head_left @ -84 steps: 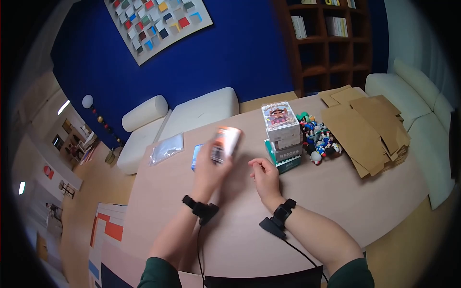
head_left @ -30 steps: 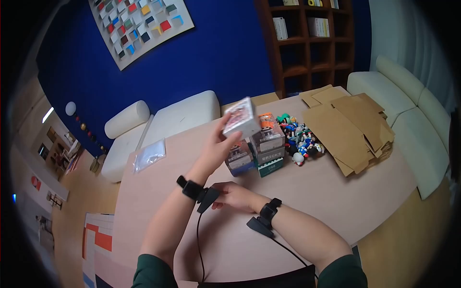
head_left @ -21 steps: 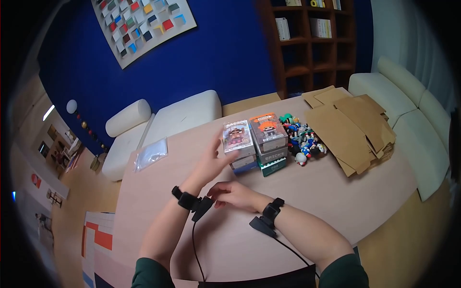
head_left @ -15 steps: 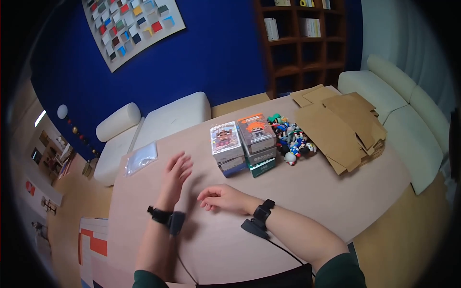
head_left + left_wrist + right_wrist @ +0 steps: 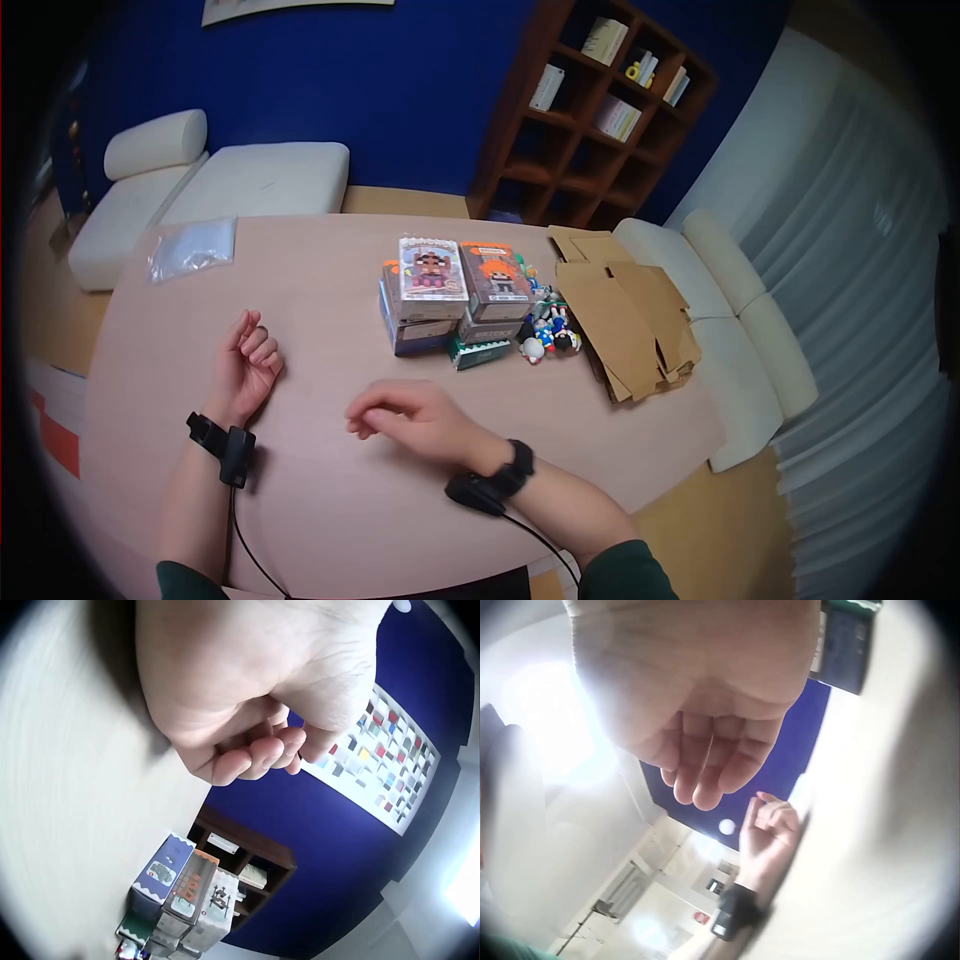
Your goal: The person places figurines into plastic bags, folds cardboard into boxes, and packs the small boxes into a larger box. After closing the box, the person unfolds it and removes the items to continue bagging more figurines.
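My left hand [image 5: 247, 370] rests over the left part of the table, palm up, its fingers loosely curled around nothing. Nearer the middle, my right hand [image 5: 415, 420] hangs relaxed with its fingers bent and holds nothing; the right wrist view shows its palm and fingers [image 5: 709, 769] bare. Beyond both hands stand two stacks of toy brick boxes. A white box [image 5: 432, 270] with a figure picture tops the left stack, above a blue-based box [image 5: 420, 338]. On the right stack, an orange-and-grey box [image 5: 498, 278] lies over a green box [image 5: 482, 354].
Small toy figures [image 5: 550, 335] lie in a heap right of the boxes. Flattened cardboard [image 5: 610, 320] is piled at the table's right. A clear plastic bag [image 5: 195, 250] lies at the far left. Cables trail from both wrist cameras.
The left hand set the white box on the left stack, let go and drew back left. Earlier it carried an orange-topped box. The head view has turned right; the right hand stays low, empty.
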Tool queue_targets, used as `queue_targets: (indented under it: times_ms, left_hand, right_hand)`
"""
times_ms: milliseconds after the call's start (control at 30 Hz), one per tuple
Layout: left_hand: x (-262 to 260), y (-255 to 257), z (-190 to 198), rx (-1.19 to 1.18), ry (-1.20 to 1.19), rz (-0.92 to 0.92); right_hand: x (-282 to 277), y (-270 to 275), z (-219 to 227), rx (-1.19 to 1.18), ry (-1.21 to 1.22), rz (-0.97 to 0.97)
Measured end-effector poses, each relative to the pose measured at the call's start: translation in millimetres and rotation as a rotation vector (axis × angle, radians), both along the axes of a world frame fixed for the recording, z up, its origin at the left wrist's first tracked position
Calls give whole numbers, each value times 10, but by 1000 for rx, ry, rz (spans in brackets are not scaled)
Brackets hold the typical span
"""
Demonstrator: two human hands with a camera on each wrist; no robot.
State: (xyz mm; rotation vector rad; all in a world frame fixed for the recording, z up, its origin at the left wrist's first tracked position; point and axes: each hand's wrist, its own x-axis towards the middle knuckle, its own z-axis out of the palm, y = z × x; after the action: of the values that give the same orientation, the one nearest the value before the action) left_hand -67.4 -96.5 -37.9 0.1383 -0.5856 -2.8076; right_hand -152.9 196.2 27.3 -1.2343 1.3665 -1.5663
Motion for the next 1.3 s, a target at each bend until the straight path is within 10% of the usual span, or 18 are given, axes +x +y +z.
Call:
queue_targets:
  times_ms: [200,267,367,467,733,1133,1200,1300]
  left_hand:
    - [-7,26,69,66,-16,19]
    - [7,44,105,50,-47,-2]
    - [5,80,131,35,-77,23]
    - [16,28,83,-4,-75,26]
    - [36,68,141,-17,-97,36]
    - [67,91,129,-47,-59,20]
    - [82,171,201,-85,-53,19]
    - [153,280,328,-257,-76,48]
  right_hand:
    - [-322,1088,588,-383,641,-845]
    - [-642,1426,806,178,1018,-1202]
    - [-913,1561,608,774,1680,-1183]
    - [-1049,1631,279,1263,1255,-1162]
    - [-1088,1828,214,1297,1365,-1341]
    - [-10,2589,1888,-1,1376,-1900]
    - [237,2445,1993,-494,910,-1646]
    - [288,2371,1989,-616,678,-1491]
